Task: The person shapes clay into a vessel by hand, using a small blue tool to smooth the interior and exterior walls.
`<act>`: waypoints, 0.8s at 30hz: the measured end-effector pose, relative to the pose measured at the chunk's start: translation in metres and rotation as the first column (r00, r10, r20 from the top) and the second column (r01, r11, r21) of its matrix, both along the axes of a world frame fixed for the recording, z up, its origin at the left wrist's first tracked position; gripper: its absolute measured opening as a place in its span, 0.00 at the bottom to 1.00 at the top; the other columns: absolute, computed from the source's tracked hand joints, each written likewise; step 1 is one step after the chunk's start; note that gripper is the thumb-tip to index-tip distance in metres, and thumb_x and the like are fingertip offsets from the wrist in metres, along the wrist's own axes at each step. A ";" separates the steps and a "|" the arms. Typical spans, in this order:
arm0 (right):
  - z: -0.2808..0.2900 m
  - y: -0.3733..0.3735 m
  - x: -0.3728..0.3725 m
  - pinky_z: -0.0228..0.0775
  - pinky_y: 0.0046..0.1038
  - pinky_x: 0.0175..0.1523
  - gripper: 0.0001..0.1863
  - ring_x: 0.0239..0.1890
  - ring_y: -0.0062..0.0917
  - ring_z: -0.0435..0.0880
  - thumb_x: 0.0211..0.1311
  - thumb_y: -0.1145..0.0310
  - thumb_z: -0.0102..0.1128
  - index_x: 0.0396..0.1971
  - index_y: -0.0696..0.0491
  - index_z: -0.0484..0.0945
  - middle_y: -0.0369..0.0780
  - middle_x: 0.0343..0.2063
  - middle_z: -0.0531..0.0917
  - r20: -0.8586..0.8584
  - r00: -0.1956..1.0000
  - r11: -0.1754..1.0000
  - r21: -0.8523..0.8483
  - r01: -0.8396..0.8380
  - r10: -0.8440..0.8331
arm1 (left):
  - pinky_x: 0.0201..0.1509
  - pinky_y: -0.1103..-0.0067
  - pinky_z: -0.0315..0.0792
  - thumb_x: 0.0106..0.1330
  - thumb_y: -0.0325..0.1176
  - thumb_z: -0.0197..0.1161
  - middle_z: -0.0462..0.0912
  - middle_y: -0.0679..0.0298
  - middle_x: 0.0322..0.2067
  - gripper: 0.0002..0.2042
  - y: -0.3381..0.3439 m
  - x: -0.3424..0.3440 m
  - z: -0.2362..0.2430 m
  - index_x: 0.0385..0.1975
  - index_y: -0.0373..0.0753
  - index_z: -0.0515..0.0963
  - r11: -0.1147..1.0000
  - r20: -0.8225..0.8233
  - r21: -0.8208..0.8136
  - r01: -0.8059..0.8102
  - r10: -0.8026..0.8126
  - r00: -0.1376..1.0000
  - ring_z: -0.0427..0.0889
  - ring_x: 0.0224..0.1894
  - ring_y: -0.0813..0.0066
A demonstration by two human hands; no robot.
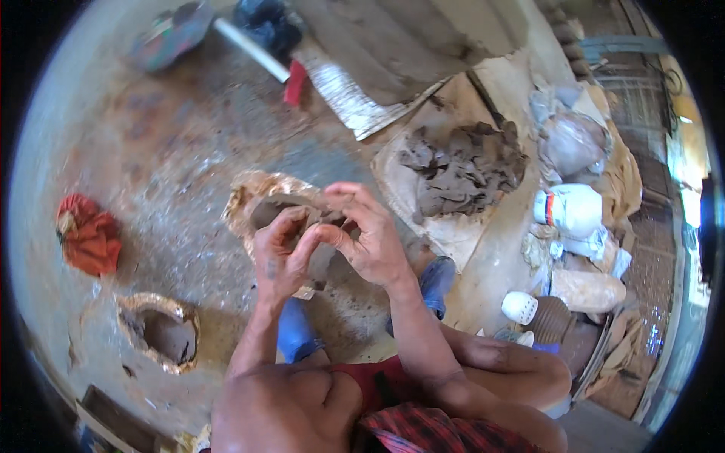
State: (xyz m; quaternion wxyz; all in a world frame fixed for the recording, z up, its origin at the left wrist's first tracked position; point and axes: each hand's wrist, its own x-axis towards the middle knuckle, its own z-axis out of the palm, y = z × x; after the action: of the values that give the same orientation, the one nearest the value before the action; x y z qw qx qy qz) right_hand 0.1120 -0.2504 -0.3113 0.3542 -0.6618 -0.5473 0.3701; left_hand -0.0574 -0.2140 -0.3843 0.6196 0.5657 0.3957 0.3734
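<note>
Both hands are raised at the centre, fingers curled around a small lump of grey clay [323, 219]. My left hand [281, 249] pinches it between thumb and fingers; my right hand [362, 238] holds it from the other side, thumb tip near the left thumb. Beneath them is a rough, pale-rimmed mould [240, 202] with grey clay inside, partly hidden by the hands. A torn heap of grey clay [461, 170] lies on a pale sheet at upper right. A second rough-rimmed mould [134, 308] with clay inside sits at lower left.
A red cloth [88, 234] lies left. A white pipe [249, 49], dark plastic bag [264, 23] and grey slab [385, 38] are at top. White containers [566, 211] and bagged items [574, 143] line the right. My blue boots [298, 332] flank the central mould.
</note>
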 end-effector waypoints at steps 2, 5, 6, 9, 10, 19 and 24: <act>-0.006 -0.008 0.027 0.80 0.33 0.47 0.20 0.45 0.36 0.87 0.65 0.55 0.74 0.47 0.56 0.86 0.45 0.49 0.83 0.099 0.994 0.999 -0.032 0.041 -0.038 | 0.56 0.72 0.78 0.66 0.27 0.71 0.89 0.60 0.44 0.14 0.011 0.000 0.007 0.50 0.30 0.84 0.977 -0.063 0.177 0.119 -0.109 0.992 0.86 0.48 0.69; -0.010 -0.013 0.074 0.79 0.36 0.49 0.19 0.44 0.39 0.87 0.64 0.56 0.73 0.41 0.58 0.86 0.47 0.44 0.85 0.392 0.892 0.972 0.028 0.235 -0.227 | 0.63 0.69 0.76 0.70 0.31 0.69 0.86 0.54 0.55 0.20 -0.003 -0.032 -0.007 0.60 0.32 0.79 0.959 -0.035 -0.040 -0.280 0.279 0.960 0.84 0.56 0.65; -0.027 -0.012 0.101 0.78 0.38 0.50 0.18 0.45 0.41 0.87 0.64 0.57 0.73 0.39 0.59 0.85 0.48 0.44 0.86 0.462 0.824 0.940 0.077 0.333 -0.329 | 0.64 0.69 0.76 0.71 0.32 0.68 0.82 0.53 0.59 0.23 -0.011 -0.037 -0.012 0.64 0.32 0.76 0.924 -0.126 -0.056 -0.379 0.370 0.920 0.82 0.59 0.65; -0.064 -0.005 0.184 0.78 0.45 0.57 0.21 0.53 0.43 0.86 0.62 0.57 0.73 0.44 0.59 0.84 0.49 0.53 0.84 0.832 0.525 0.947 -0.002 0.321 -0.176 | 0.73 0.68 0.67 0.78 0.36 0.60 0.61 0.47 0.76 0.34 -0.041 -0.047 -0.034 0.78 0.35 0.55 0.836 -0.277 -0.267 -0.479 0.410 0.869 0.68 0.73 0.62; -0.072 -0.001 0.203 0.78 0.46 0.59 0.24 0.56 0.43 0.85 0.60 0.58 0.73 0.50 0.59 0.82 0.50 0.56 0.84 0.896 0.436 0.954 -0.056 0.295 -0.082 | 0.76 0.68 0.63 0.79 0.36 0.58 0.60 0.47 0.76 0.33 -0.057 -0.041 -0.044 0.79 0.33 0.53 0.854 -0.226 -0.298 -0.427 0.372 0.901 0.65 0.75 0.60; -0.079 0.050 0.216 0.75 0.44 0.66 0.51 0.65 0.47 0.79 0.55 0.55 0.75 0.76 0.54 0.60 0.52 0.67 0.74 0.748 0.514 0.690 -0.630 0.355 0.419 | 0.79 0.70 0.55 0.83 0.36 0.50 0.56 0.49 0.78 0.30 -0.046 -0.021 -0.056 0.80 0.32 0.52 0.842 -0.218 -0.259 -0.473 0.426 0.878 0.59 0.78 0.61; -0.094 0.025 0.213 0.75 0.45 0.64 0.41 0.61 0.47 0.80 0.58 0.54 0.74 0.68 0.56 0.70 0.52 0.59 0.78 0.828 0.425 0.832 -0.496 0.248 0.367 | 0.52 0.80 0.69 0.82 0.37 0.54 0.77 0.64 0.54 0.32 -0.031 -0.034 -0.065 0.80 0.36 0.53 0.813 -0.151 -0.304 -0.496 0.473 0.868 0.74 0.49 0.78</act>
State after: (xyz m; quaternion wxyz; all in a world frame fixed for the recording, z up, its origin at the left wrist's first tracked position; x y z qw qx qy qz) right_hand 0.3249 -0.2258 -0.4054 -0.2156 -0.8045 -0.5424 0.1102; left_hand -0.0912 -0.2446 -0.4498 0.5767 0.3456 0.6048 0.4269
